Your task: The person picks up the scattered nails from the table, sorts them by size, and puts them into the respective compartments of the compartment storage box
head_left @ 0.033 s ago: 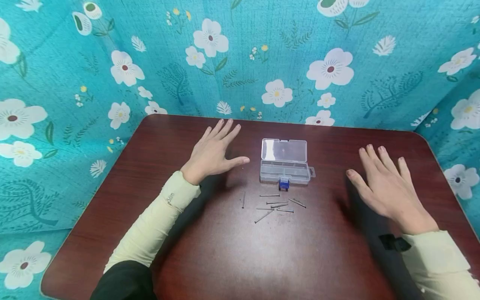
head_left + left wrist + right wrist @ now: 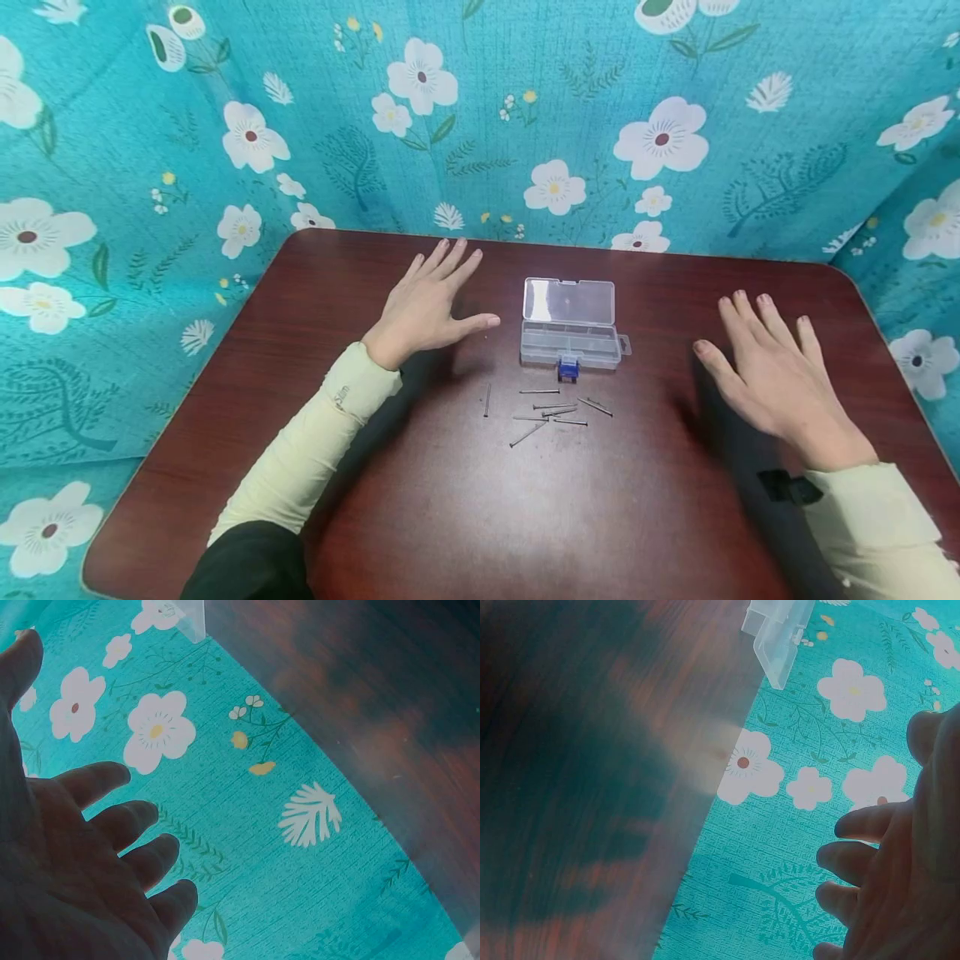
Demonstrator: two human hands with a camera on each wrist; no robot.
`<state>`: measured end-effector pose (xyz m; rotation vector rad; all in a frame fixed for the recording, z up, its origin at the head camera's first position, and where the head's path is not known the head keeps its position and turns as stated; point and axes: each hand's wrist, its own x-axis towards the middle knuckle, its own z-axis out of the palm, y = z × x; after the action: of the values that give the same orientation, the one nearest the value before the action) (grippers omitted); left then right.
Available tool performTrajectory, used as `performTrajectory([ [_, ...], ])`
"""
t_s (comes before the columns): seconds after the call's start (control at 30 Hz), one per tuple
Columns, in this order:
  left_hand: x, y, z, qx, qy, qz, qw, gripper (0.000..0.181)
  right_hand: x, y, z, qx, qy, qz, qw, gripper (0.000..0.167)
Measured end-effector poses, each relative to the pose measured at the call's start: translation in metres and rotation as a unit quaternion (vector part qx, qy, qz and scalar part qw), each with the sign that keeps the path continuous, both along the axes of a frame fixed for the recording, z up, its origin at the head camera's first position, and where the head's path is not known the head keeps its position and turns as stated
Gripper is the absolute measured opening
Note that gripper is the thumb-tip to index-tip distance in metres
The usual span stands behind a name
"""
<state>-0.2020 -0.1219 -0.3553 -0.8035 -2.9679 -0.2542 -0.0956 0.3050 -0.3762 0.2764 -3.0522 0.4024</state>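
A clear plastic compartment box (image 2: 534, 339) stands on the table with its hinged lid (image 2: 568, 300) up. At its front edge is a small blue piece (image 2: 568, 370) whose kind is too small to tell. Several metal nails (image 2: 555, 406) lie loose in front of the box, some crossing each other. To the box's left, my left hand (image 2: 423, 308) is held over the table, fingers spread and nothing in it. My right hand (image 2: 780, 379) is off to the right of the box, also with spread fingers and no object. Both wrist views show bare palms.
The dark red-brown wooden table (image 2: 487, 517) has rounded far corners. Behind it and along its sides hangs a teal curtain (image 2: 480, 125) with white flowers. Both forearms reach in from the near edge, casting shadows on the wood.
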Motion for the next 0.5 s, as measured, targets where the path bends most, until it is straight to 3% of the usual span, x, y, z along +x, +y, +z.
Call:
performTrajectory([
  [0.5,0.001,0.012,0.002,0.008,-0.003,-0.009,0.9999,0.104,-0.001,0.004,0.001,-0.004,0.004,-0.003,1.0,0.08],
])
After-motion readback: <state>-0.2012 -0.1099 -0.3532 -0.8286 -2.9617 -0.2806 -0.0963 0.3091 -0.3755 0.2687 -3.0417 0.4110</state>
